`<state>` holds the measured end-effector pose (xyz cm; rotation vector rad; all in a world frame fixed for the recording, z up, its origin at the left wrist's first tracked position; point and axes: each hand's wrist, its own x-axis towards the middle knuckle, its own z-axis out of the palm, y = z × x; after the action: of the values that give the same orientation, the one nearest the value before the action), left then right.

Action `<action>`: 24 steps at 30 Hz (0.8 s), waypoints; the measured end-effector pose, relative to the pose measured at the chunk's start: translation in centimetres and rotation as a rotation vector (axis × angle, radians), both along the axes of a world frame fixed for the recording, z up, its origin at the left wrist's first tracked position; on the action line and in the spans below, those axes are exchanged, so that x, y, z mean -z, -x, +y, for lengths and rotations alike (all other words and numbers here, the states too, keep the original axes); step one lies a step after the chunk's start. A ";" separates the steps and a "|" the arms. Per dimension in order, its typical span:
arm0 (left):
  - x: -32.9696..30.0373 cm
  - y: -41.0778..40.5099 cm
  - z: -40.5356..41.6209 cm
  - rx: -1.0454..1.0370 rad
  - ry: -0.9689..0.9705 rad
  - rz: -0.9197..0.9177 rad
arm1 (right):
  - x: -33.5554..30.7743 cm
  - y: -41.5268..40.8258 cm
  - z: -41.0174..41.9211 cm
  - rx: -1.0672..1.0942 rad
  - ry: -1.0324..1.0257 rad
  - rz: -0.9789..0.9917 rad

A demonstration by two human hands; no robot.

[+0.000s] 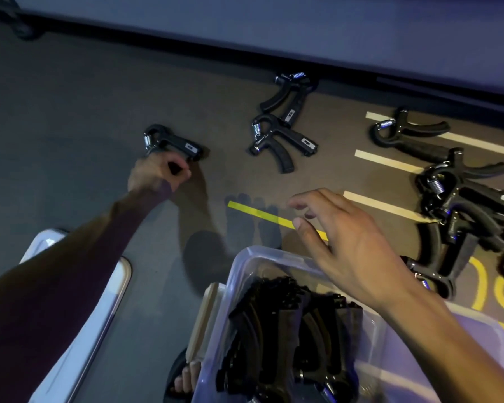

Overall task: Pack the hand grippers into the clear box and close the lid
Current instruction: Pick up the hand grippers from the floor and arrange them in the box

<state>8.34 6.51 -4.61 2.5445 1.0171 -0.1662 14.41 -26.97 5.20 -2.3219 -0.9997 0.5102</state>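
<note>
Head view: left hand (157, 174), grip closed around a hand gripper (172, 144) on the floor (70, 126), far left. Right hand (346, 245), grip wide and empty, over the clear box (245, 271), near centre, partly filled with grippers.

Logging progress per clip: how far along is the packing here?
Partly done. The clear box already holds several grippers. The left hand grasps one gripper; the right hand hovers empty. A pair and a pile remain; the lid is off.

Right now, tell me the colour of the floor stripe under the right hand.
Yellow stripe, clearest in the head view.
</note>
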 end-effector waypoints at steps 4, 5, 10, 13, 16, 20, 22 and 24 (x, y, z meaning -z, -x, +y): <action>-1.9 2.6 -1.3 0.022 -0.010 -0.164 | -0.9 1.3 -0.9 0.063 -0.074 -0.036; -2.9 3.1 -1.5 -0.002 0.019 -0.242 | -1.2 1.8 -1.1 0.086 -0.098 -0.048; -11.1 6.6 -6.0 -0.029 0.171 -0.663 | -3.0 4.9 -2.2 0.182 -0.228 -0.062; -16.5 9.0 -10.5 0.074 0.116 -0.751 | -4.3 6.7 -2.9 0.259 -0.331 -0.043; -19.8 10.7 -13.9 0.196 0.116 -0.773 | -6.0 7.5 -3.6 0.330 -0.438 -0.023; -20.2 11.5 -17.8 0.366 0.308 -0.726 | -7.5 7.7 -4.9 0.288 -0.468 0.127; -19.8 11.6 -19.5 0.393 0.364 -0.721 | -8.1 8.0 -6.2 0.237 -0.483 0.285; -19.3 11.7 -20.7 0.403 0.405 -0.700 | -8.4 8.3 -7.9 0.198 -0.503 0.419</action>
<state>-3.34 -14.15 14.69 2.1354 0.1763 0.3553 6.08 -34.90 13.59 -1.7451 -0.6030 0.5591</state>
